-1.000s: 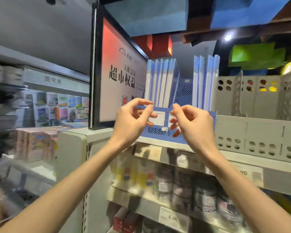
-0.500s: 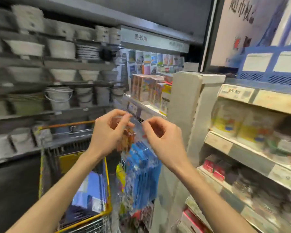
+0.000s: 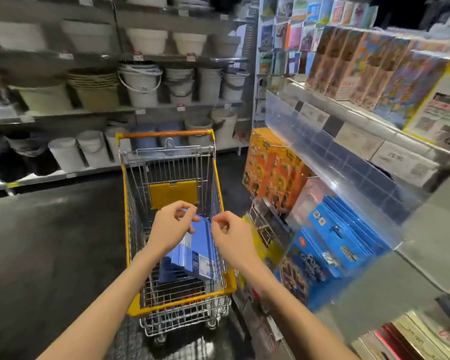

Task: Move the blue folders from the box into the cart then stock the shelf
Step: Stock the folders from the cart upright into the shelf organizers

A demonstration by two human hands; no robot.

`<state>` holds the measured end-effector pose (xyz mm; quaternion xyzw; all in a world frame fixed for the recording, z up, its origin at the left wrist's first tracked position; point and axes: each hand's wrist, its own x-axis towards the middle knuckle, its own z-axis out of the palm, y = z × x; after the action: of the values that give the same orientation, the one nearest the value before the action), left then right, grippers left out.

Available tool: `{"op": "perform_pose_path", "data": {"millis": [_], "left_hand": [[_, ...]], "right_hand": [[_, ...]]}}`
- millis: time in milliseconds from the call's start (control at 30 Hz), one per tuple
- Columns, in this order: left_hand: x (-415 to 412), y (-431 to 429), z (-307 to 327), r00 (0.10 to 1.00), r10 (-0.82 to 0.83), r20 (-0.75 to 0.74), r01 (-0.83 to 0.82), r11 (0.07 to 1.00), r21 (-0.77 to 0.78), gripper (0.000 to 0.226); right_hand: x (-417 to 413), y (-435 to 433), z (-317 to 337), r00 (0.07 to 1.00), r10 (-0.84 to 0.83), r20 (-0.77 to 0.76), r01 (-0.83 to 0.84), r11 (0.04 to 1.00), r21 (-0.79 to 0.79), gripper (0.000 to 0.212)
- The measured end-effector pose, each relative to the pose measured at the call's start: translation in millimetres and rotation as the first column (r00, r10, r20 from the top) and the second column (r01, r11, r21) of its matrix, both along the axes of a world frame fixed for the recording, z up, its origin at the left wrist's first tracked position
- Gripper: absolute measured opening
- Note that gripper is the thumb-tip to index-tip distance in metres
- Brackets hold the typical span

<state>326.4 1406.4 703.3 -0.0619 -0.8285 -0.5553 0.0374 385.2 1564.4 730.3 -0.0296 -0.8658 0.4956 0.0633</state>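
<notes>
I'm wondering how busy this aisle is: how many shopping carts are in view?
1: the yellow-rimmed wire shopping cart stands mid-aisle, holding blue plastic folders; others may lie out of frame.
</notes>
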Motion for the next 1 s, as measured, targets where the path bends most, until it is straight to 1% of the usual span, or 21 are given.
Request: {"op": "perform_pose_path", "data": {"millis": [133,233,367,433,533,633,700,800,900,1000], "left_hand": [[-50,-32,-51,0.988,0.003,0.153,0.01,0.996,-0.088,0.018],[-74,-55,-88,0.965,-0.015,0.26,0.05,0.99,-0.129,0.014],[-92,-79,-131,0.928,-0.012,0.372,0.065,0.99,-0.129,0.011],[-102,-86,-147,0.903,0.023,0.428,0.041,0.989,-0.139,0.01],[-124,-93,-171,0.859,0.049,0.509,0.023,0.991,-0.134,0.013],[-148,-100,-192,0.826,0.042,0.562,0.05,0.988,-0.146,0.013],[-168,-103,-206,0.815,0.039,0.578,0.097,0.975,-0.202,0.016],[-194,-103,-218,0.793,0.054,0.607,0.164,0.941,-0.297,0.017],[-216,-99,-233,0.776,0.043,0.629,0.224,0.914,-0.338,0.021],[-236,-96,-257,0.765,0.058,0.642,0.214,0.916,-0.338,0.018]], "right_hand": [[-56,-27,-48,0.987,-0.028,0.158,0.026,1.0,0.009,0.021],[-87,-41,-79,0.966,-0.047,0.256,0.041,0.999,0.029,0.025],[-118,-55,-122,0.918,-0.066,0.391,0.06,0.998,0.027,0.028],[-134,-60,-144,0.889,-0.053,0.455,0.042,0.999,0.034,0.027],[-159,-65,-180,0.85,-0.043,0.525,-0.004,0.996,0.088,0.027],[-184,-64,-214,0.81,-0.046,0.584,-0.048,0.988,0.144,0.024],[-207,-65,-239,0.778,-0.039,0.626,-0.08,0.984,0.16,0.025],[-243,-67,-269,0.732,-0.03,0.681,-0.106,0.982,0.156,0.038],[-275,-73,-296,0.699,-0.076,0.711,-0.097,0.975,0.199,0.055],[-304,-83,-324,0.685,-0.125,0.718,-0.067,0.97,0.234,0.065]]}}
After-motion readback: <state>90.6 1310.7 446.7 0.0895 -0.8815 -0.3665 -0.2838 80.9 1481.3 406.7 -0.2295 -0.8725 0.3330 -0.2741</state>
